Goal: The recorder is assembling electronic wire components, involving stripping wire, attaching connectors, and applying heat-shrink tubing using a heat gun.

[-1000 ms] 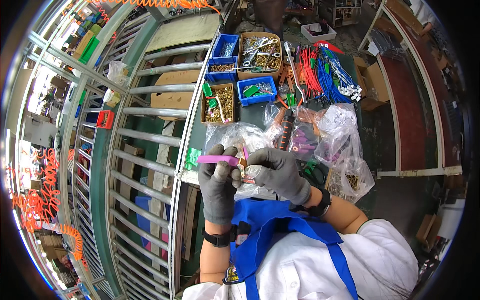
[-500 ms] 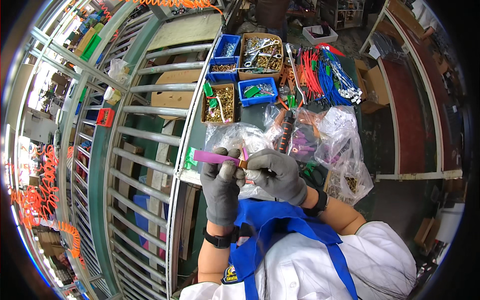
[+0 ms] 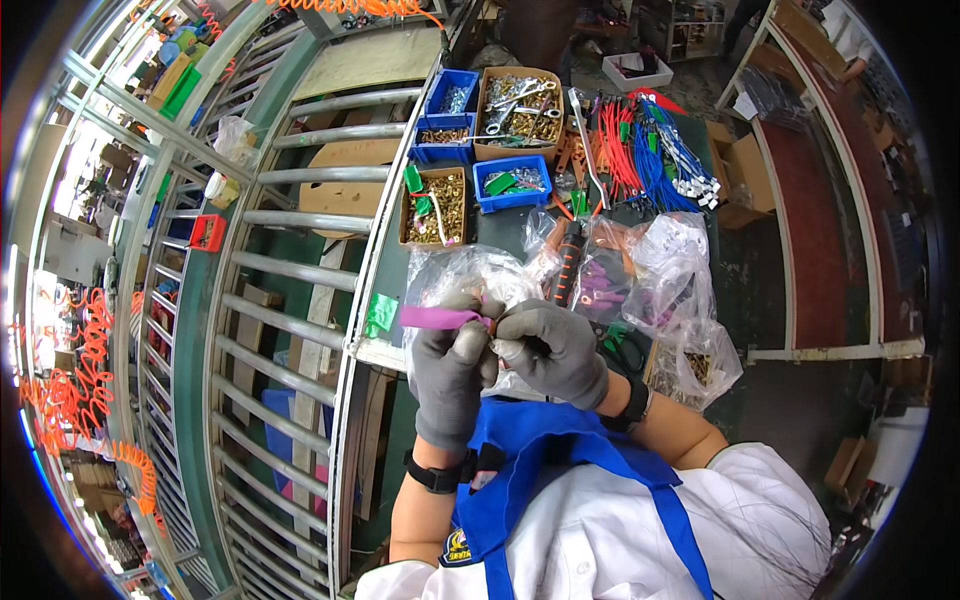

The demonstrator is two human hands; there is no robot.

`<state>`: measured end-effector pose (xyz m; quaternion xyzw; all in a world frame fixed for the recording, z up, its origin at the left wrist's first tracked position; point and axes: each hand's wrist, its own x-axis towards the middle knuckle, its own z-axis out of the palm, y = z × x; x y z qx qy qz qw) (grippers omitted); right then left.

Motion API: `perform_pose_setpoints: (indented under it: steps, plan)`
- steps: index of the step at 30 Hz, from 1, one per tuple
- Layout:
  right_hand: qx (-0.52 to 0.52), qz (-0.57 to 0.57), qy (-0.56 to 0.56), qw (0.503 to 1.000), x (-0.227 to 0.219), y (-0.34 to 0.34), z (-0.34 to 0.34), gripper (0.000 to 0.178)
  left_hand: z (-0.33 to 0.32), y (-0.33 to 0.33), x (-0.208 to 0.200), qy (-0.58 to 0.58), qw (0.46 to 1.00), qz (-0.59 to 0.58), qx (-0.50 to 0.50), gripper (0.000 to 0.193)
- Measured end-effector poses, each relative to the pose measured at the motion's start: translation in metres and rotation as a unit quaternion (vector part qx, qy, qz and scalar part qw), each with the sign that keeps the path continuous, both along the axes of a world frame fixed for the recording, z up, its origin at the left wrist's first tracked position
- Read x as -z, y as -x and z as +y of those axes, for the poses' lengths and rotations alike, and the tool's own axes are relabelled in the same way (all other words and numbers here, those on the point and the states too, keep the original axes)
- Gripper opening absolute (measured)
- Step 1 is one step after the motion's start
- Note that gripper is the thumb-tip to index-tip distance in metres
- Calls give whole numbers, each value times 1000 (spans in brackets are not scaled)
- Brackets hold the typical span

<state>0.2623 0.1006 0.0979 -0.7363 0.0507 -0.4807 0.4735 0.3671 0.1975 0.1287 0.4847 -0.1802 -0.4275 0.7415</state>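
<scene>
A flat purple-covered strip with a copper-coloured end is held in front of my chest. Its long purple part sticks out to the left. My left hand, in a grey glove, is closed on it with thumb and fingers. My right hand, gloved too, pinches at the copper-coloured end, where the fingers hide most of it. Beyond the hands lie a clear plastic bag and a black-and-orange tool handle.
Past the hands stand blue bins and cardboard boxes of brass-coloured fasteners. Red cables and blue cables lie at the far right, near bags of purple parts. A roller conveyor runs along the left.
The purple strip has shifted slightly right and turned in my fingers, so less of its copper-coloured end shows. My left hand has moved a little closer to the right hand.
</scene>
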Motion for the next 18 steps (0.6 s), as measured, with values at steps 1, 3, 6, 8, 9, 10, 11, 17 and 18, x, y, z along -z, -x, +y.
perform_pose_setpoints:
  steps: [1,3,6,8,9,10,11,17,18]
  plan:
    - [0,0,1,1000,-1,1,1,10,3,-2,1,2,997,60,40,40]
    - [-56,29,-121,991,-6,4,6,8,4,-7,8,11,997,48,56,46]
    - [-111,34,-223,968,-13,4,6,10,1,-22,5,56,992,-14,111,62]
    - [-104,62,-226,966,-8,5,6,12,0,-28,1,80,993,-23,78,59]
    - [-96,90,-231,964,-5,5,6,14,0,-30,-3,102,993,-32,47,56]
    - [-97,89,-231,964,-2,5,9,14,5,-31,-3,66,998,-5,17,45]
    - [-122,66,-281,949,0,4,13,15,7,-30,-4,65,998,-6,16,45]
    - [-218,-44,-471,854,1,-2,19,17,8,-16,6,0,1000,25,-14,25]
    - [-215,-38,-507,834,1,1,19,17,8,-14,4,-16,1000,16,-17,25]
